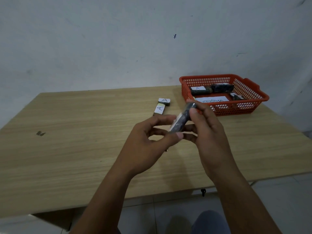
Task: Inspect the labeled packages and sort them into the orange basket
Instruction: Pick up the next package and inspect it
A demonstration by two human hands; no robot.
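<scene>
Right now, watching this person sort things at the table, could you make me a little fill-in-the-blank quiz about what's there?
1. Both hands, left hand and right hand, hold one dark package above the ____.
2. The basket is coloured ____.
3. Two packages lying on the table, the near one and the far one, each show the letter ____.
4. The paper sign lies inside the ____.

Missing words: table; orange; A; basket
</scene>
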